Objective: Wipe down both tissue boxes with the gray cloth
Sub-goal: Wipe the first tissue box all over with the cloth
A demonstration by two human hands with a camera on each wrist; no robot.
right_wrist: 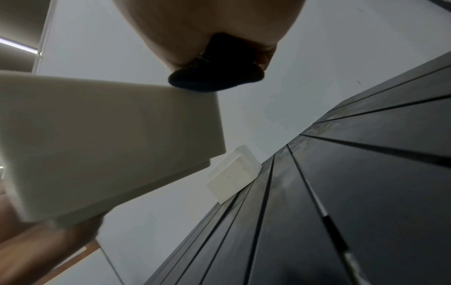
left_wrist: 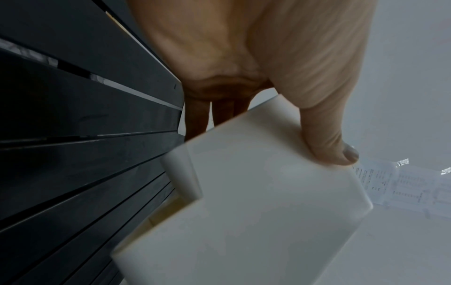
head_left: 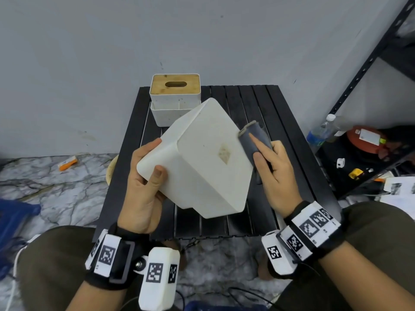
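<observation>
A white tissue box (head_left: pixel 202 158) is held tilted above the black slatted table (head_left: pixel 280 113), its bottom face turned up toward me. My left hand (head_left: pixel 146 173) grips its left end, thumb on the near side and fingers behind; the left wrist view shows the same white tissue box (left_wrist: pixel 256 202) under my left hand (left_wrist: pixel 327 138). My right hand (head_left: pixel 271 169) holds the folded gray cloth (head_left: pixel 253 138) against the box's right edge. In the right wrist view the gray cloth (right_wrist: pixel 214 77) touches the box (right_wrist: pixel 105 135). A second tissue box (head_left: pixel 175 97) with a wooden lid stands at the table's back left.
A black metal shelf (head_left: pixel 368 70) stands to the right, with a water bottle (head_left: pixel 318 133), a red device (head_left: pixel 363 140) and small parts on its low level. Papers (head_left: pixel 402 191) lie by my right knee. An orange item (head_left: pixel 67 163) lies on the marble floor at left.
</observation>
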